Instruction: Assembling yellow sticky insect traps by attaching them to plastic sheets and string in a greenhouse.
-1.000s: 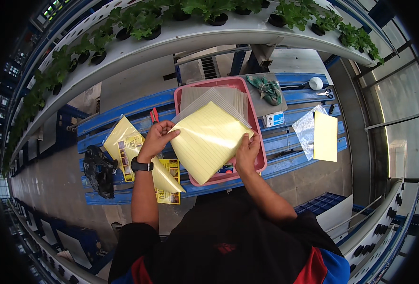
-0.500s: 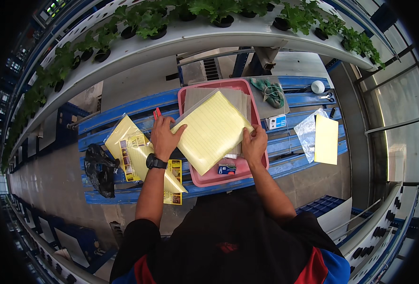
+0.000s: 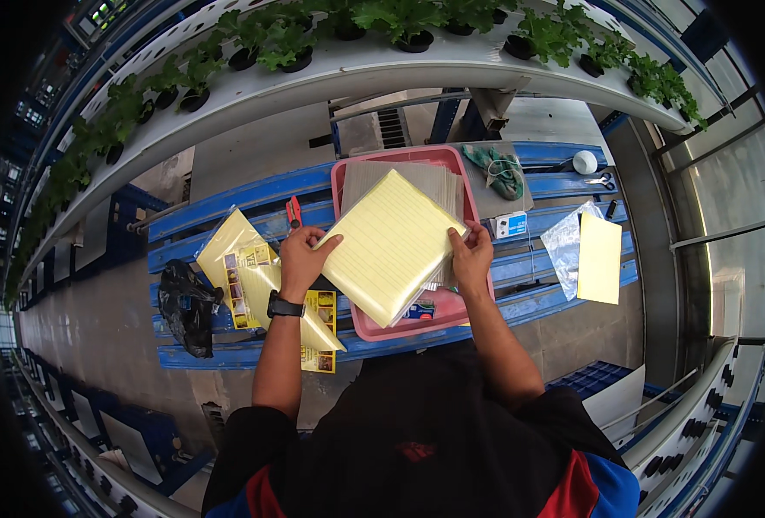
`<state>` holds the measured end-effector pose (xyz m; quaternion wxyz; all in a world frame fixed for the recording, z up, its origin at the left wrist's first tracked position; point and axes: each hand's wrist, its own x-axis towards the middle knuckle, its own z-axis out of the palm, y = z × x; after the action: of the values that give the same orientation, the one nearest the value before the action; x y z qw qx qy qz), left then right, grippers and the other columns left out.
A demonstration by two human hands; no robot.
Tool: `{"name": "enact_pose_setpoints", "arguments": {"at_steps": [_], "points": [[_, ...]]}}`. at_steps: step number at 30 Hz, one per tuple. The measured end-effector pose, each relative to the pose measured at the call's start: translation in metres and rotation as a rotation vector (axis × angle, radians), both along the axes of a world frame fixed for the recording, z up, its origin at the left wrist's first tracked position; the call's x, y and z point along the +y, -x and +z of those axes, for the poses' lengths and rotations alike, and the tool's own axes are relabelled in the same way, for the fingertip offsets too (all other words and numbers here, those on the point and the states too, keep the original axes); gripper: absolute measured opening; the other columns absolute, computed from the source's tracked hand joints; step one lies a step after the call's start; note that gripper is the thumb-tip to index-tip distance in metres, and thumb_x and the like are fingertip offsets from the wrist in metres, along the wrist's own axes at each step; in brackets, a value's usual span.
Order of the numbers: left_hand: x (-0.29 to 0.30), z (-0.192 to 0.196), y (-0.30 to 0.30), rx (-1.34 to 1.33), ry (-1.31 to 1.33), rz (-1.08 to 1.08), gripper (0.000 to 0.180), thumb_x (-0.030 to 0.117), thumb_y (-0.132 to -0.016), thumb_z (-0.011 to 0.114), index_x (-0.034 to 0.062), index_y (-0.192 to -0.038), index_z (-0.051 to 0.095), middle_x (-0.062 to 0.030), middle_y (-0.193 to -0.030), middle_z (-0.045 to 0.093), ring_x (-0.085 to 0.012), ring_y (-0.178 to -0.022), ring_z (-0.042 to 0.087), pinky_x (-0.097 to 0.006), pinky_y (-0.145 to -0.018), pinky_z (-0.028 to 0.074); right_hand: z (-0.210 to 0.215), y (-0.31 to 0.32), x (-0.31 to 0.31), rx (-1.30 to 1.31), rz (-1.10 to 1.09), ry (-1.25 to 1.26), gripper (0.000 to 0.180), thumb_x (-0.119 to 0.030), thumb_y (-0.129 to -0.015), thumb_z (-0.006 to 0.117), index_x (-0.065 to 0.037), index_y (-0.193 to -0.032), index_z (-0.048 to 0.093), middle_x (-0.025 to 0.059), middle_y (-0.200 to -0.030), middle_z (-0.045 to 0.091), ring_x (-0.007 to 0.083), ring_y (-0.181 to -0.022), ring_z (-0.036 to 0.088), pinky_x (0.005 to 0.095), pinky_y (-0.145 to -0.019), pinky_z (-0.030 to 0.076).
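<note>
A yellow lined sheet (image 3: 388,246) with a glossy film surface is held tilted over a pink tray (image 3: 341,180). My left hand (image 3: 303,262), with a black watch at its wrist, pinches the sheet's left corner. Its right corner is pinched between the thumb and fingers of my right hand (image 3: 471,259). Under the sheet, a stack of grey ribbed panels (image 3: 452,186) lies in the tray, partly hidden. A small blue and white pack (image 3: 420,309) shows in the tray's near end. Just beyond my left hand lies a red-handled tool (image 3: 293,212).
Yellow sheets in printed packaging (image 3: 249,259) and a black plastic bag (image 3: 186,302) lie left on the blue slatted table (image 3: 218,220). To the right are green gloves (image 3: 499,173), a small box (image 3: 510,225), scissors (image 3: 604,181), string (image 3: 584,161) and another yellow sheet (image 3: 599,259). Potted plants (image 3: 400,26) line a white channel beyond.
My left hand has slid down to the sheet's left corner, away from the red-handled tool, which shows more fully. The sheet has turned slightly, and the view has shifted a little.
</note>
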<state>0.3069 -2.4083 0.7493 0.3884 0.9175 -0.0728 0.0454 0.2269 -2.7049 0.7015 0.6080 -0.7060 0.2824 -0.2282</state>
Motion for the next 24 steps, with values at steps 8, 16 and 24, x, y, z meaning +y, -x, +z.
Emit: {"name": "enact_pose_setpoints", "arguments": {"at_steps": [8, 16, 24], "points": [[0.001, 0.004, 0.039, 0.5, 0.89, -0.032, 0.018, 0.017, -0.089, 0.072, 0.004, -0.09, 0.06, -0.0028, -0.079, 0.068, -0.0053, -0.066, 0.059, -0.02, -0.06, 0.046, 0.051, 0.002, -0.011, -0.115, 0.161, -0.31, 0.034, -0.003, -0.086, 0.07, 0.002, -0.116, 0.055, 0.0027, -0.089, 0.06, 0.0065, -0.072, 0.057, 0.0196, -0.062, 0.045], [-0.034, 0.036, 0.071, 0.495, 1.051, -0.074, 0.019, 0.017, -0.096, 0.063, 0.0036, -0.106, 0.054, -0.0061, -0.084, 0.071, -0.0062, -0.071, 0.064, -0.02, -0.063, 0.049, 0.107, -0.01, -0.053, -0.261, 0.298, -0.357, 0.032, -0.004, -0.087, 0.07, 0.001, -0.116, 0.057, 0.0074, -0.1, 0.065, 0.0102, -0.086, 0.062, 0.0223, -0.077, 0.049], [-0.093, 0.057, 0.091, 0.304, 0.988, -0.198, 0.039, 0.021, -0.099, 0.057, -0.0034, -0.129, 0.048, -0.0093, -0.104, 0.069, -0.0083, -0.09, 0.063, -0.021, -0.079, 0.049, 0.137, -0.021, -0.112, -0.38, 0.382, -0.427, 0.029, -0.005, -0.088, 0.069, 0.0, -0.115, 0.058, 0.0051, -0.092, 0.066, 0.0083, -0.08, 0.061, 0.0212, -0.073, 0.049]]}}
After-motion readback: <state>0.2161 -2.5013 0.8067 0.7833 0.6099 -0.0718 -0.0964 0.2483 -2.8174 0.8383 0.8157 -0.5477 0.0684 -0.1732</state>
